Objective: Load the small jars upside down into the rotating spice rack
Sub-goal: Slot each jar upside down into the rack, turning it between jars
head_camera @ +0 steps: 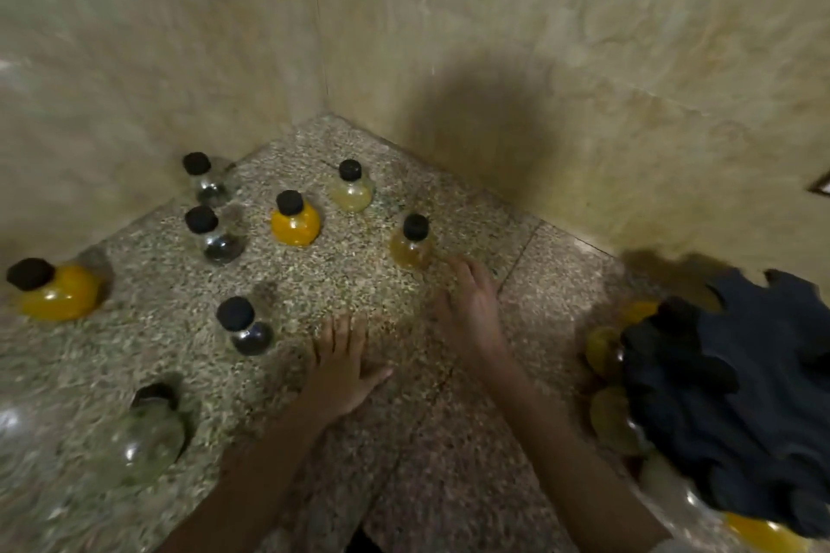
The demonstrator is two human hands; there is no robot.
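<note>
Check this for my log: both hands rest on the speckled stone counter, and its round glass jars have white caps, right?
No: head view shows black caps on the round glass jars; left hand and right hand do rest on the counter.

Both hands (346, 368) (469, 305) flat on counter (359, 265) among jars (295, 220)

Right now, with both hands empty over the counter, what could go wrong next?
The right hand is beside the amber jar; a hasty reach might tip the round glass. The left hand lies near the dark jar, which a sweep could knock. Upside down in the rack, either may leak if its black cap is loose; tightness cannot be seen.
</note>
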